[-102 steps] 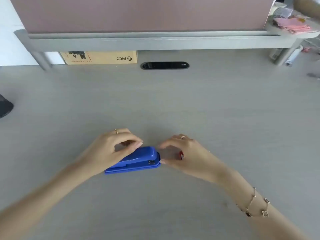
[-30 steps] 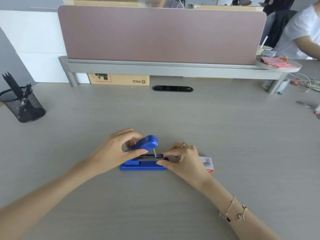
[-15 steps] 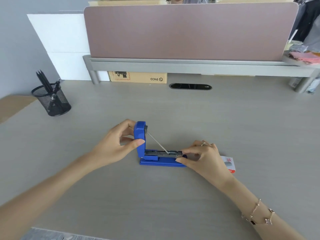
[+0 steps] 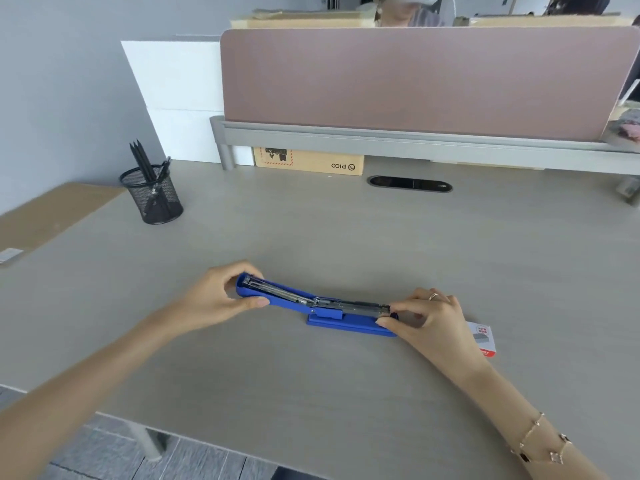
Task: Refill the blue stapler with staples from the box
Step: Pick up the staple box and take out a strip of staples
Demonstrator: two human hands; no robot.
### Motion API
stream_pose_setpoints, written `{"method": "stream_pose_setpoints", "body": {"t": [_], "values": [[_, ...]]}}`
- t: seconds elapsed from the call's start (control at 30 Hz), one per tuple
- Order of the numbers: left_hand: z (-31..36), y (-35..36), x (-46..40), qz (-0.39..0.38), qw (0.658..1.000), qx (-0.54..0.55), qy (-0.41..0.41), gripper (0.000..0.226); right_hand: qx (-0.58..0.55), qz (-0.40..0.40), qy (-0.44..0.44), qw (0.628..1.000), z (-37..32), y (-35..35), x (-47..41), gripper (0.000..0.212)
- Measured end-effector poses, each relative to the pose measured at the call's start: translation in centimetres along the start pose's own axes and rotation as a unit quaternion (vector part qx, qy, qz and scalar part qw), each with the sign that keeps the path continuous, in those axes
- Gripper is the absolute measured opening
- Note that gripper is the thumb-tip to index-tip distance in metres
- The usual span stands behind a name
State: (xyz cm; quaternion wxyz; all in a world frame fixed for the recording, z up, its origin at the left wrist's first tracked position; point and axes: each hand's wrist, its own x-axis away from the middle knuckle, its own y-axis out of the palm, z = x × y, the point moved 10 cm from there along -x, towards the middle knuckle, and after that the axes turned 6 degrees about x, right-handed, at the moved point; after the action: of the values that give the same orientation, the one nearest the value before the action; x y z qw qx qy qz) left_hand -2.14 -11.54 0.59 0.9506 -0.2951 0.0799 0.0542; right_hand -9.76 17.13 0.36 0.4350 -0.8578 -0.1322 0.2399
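Observation:
The blue stapler (image 4: 341,322) lies on the grey desk, swung fully open. Its top cover stretches out flat to the left and its metal staple channel is exposed. My left hand (image 4: 221,296) pinches the far end of the opened cover. My right hand (image 4: 427,318) grips the front tip of the base and channel. The small white and red staple box (image 4: 485,339) lies flat on the desk just behind my right hand, partly hidden by it.
A black mesh pen cup (image 4: 152,197) stands at the back left. A cardboard box (image 4: 308,161) sits under the grey shelf (image 4: 415,142) with a pink divider panel. A cable slot (image 4: 410,184) is behind the stapler. The desk's front edge (image 4: 207,445) is near.
The stapler's cover has swung from upright to fully flat on the left, carried by my left hand. My right hand keeps its hold on the front tip.

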Motion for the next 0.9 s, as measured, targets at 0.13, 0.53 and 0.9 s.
{"method": "stream_pose_setpoints", "body": {"t": [0.13, 0.53, 0.9], "values": [[-1.7, 0.2, 0.3, 0.002, 0.999, -0.036, -0.009, 0.031, 0.01, 0.001, -0.001, 1.0, -0.1, 0.1, 0.0, 0.012], [-0.4, 1.0, -0.1, -0.031, 0.992, -0.122, 0.021, 0.03, -0.018, -0.014, -0.005, 1.0, -0.3, 0.2, 0.0, 0.01], [4.3, 6.2, -2.7, -0.116, 0.975, -0.173, 0.073, 0.057, -0.029, -0.063, -0.013, 0.997, -0.5, -0.1, 0.1, 0.015]]}}
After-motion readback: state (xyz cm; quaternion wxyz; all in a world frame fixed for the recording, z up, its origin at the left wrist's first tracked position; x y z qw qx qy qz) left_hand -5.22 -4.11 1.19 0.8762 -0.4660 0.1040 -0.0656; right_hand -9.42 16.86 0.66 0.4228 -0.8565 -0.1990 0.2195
